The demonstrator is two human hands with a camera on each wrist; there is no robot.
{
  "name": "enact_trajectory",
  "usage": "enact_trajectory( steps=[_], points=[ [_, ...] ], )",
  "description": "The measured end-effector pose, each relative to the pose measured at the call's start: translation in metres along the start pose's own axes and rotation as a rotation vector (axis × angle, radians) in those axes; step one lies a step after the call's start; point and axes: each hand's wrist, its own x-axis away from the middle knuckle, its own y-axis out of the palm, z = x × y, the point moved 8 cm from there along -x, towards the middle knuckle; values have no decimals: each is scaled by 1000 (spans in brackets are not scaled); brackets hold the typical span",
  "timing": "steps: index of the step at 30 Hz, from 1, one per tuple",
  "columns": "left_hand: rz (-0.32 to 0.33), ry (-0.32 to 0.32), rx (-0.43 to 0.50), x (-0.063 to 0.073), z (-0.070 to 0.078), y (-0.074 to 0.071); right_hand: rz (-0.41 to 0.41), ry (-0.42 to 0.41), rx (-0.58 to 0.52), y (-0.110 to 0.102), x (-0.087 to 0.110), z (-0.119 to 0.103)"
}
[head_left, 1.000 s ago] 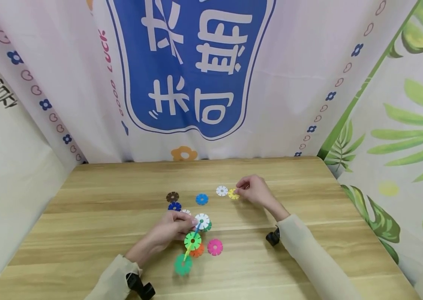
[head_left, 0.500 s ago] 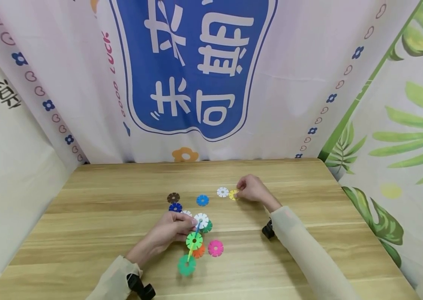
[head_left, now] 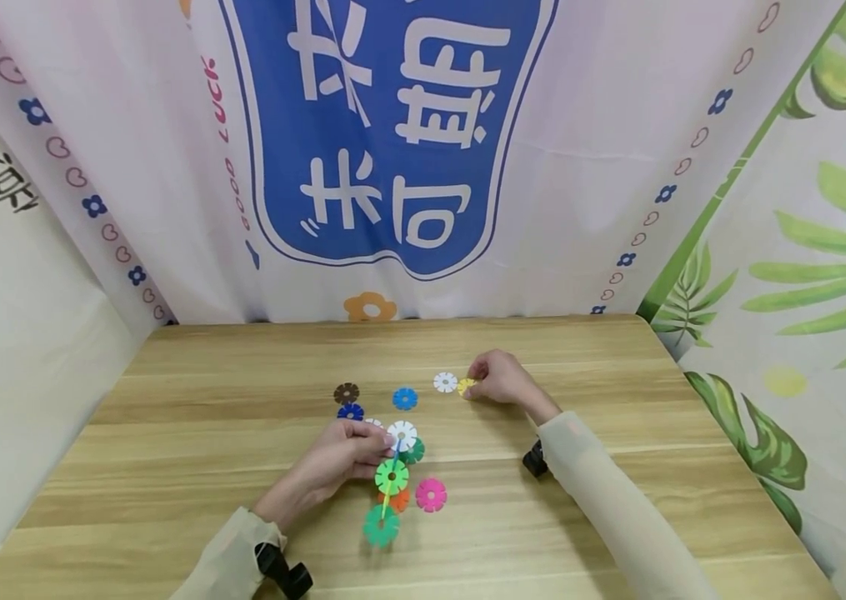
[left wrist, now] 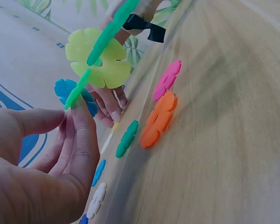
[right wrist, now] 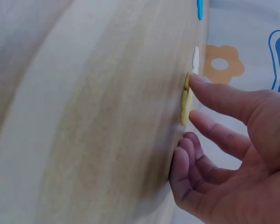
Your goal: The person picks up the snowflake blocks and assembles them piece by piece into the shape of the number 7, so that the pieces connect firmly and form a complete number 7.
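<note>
My left hand [head_left: 332, 462] pinches one end of a chain of slotted flower-shaped plastic discs above the table. The chain shows a white disc [head_left: 402, 427], a bright green disc [head_left: 383, 471] and a sea-green disc [head_left: 373, 531] at its near end. In the left wrist view, a blue disc [left wrist: 63, 87] and a yellow-green disc [left wrist: 79, 51] belong to it too. Farther back on the right, my right hand [head_left: 505, 379] holds a yellow disc [right wrist: 184, 112] between thumb and index finger, low at the tabletop. Its other fingers are curled beside the table surface.
Loose discs lie on the wooden table [head_left: 580, 517]: brown [head_left: 340, 392], dark blue [head_left: 345, 411], light blue [head_left: 405, 406], white [head_left: 439, 380], pink [head_left: 423, 497], orange [left wrist: 165, 102] and dark green [left wrist: 126, 140]. A printed curtain [head_left: 580, 208] hangs behind the table.
The chain's near end has swung slightly right, while my left hand stays almost in place. My right hand has shifted a little left, its fingers covering more of the yellow disc.
</note>
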Motion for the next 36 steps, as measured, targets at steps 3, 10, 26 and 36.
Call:
enact_trajectory(
  steps=[3,10,26,36],
  points=[
    [-2,0,5,0,1,0,2,15,-11,0,2,1],
    [-1,2,4,0,2,-1,-4,24,-52,3,18,-3],
    [-10,19,36,-4,5,-1,15,-112,-387,12,71,-36],
    [15,17,30,-6,3,-4,-25,-162,-625,25,86,-46]
  ],
)
